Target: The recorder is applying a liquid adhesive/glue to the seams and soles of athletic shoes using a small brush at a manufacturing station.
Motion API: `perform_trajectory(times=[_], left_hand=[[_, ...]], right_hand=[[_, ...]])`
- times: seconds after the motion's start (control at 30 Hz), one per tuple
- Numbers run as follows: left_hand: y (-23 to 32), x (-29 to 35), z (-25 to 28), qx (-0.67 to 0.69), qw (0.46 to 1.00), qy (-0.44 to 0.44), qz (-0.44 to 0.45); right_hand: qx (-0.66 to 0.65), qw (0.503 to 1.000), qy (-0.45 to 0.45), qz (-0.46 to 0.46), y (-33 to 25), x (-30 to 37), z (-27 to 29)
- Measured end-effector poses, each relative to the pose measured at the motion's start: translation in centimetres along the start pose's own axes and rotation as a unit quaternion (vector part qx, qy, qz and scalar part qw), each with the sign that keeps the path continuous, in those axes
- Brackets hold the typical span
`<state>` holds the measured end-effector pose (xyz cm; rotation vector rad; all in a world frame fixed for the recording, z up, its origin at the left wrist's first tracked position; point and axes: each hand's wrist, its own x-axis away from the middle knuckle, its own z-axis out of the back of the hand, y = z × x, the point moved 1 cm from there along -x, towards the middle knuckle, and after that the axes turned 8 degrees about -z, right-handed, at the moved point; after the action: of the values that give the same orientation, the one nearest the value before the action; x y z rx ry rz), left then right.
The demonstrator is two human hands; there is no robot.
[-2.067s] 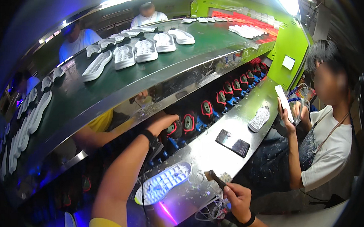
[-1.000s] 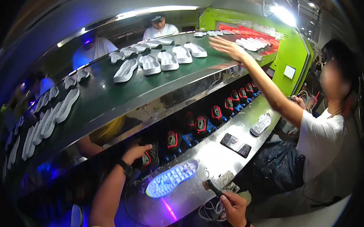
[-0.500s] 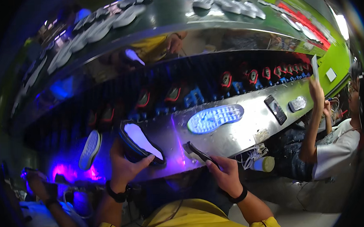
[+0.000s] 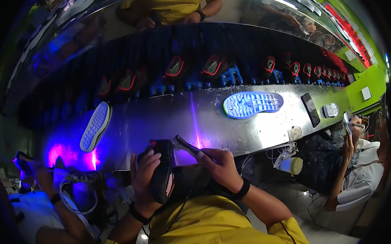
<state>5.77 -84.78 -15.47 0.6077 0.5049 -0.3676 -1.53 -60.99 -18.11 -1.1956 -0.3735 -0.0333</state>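
Observation:
Close to my body, my left hand (image 4: 143,178) is wrapped round a black shoe upper (image 4: 163,162), tilted on its side with a pinkish patch low on its edge. The shoe's bottom is turned out of sight. My right hand (image 4: 223,168) grips the handle of a dark brush (image 4: 186,145). Its head points up and left, right beside the shoe; whether they touch I cannot tell. Beyond the hands, a shoe sole (image 4: 95,126) lies at the left of the metal table, and a larger bluish-white sole (image 4: 252,104) lies toward the right.
A dark phone (image 4: 310,110) and a small clear item (image 4: 330,110) rest on the metal table (image 4: 151,119). Behind it runs a row of black shoes with red trim (image 4: 212,65). Co-workers sit left (image 4: 47,215) and right (image 4: 360,158). A pale tub (image 4: 291,165) and cables hang by the front edge.
My left hand has turned the shoe from its glowing whitish bottom facing up onto its side, nearer my body. The brush has come up beside the shoe. The view has shifted.

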Motion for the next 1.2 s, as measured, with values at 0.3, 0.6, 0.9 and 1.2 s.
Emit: perform_trajectory(times=[0.3, 0.6, 0.9, 1.2], left_hand=[[0.4, 1.5, -0.7, -0.023, 1.0, 0.002, 0.002], [1.9, -0.2, -0.5, -0.022, 1.0, -0.017, 0.014], [3.6, -2.4, -0.8, -0.051, 0.997, -0.045, 0.044], [4.6, -5.3, -1.9, -0.089, 0.994, -0.031, 0.061]], right_hand=[[-0.06, 0.995, -0.078, -0.025, -0.2, 2.6, -0.4], [-0.139, 0.977, -0.129, -0.101, -2.6, 6.2, 2.8], [-0.117, 0.99, -0.073, 0.028, -1.7, 7.3, 3.5], [-0.096, 0.992, -0.018, 0.085, -2.5, 8.2, 4.9]])
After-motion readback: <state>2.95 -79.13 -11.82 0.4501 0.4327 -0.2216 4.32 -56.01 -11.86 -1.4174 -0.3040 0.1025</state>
